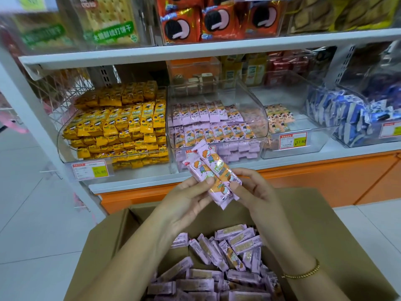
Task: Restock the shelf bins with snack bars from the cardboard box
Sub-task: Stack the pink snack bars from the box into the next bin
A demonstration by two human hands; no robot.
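Observation:
Between my two hands is a small stack of pink snack bars [213, 170], raised above the open cardboard box [329, 231] and just in front of the shelf. My left hand [188, 198] grips the stack from the left, thumb laid across its front. From the right, my right hand [253, 192] pinches the lower end of the stack. Several more pink bars [219, 263] lie loose in the box. The clear middle bin [263, 118] on the lower shelf holds rows of the same pink bars.
A bin of yellow snack bars [121, 124] stands left of the pink bin, and a bin [308, 131] with a few peach bars stands right of it. Blue packets [347, 114] fill the far right bin. White tiled floor [32, 213] lies to the left.

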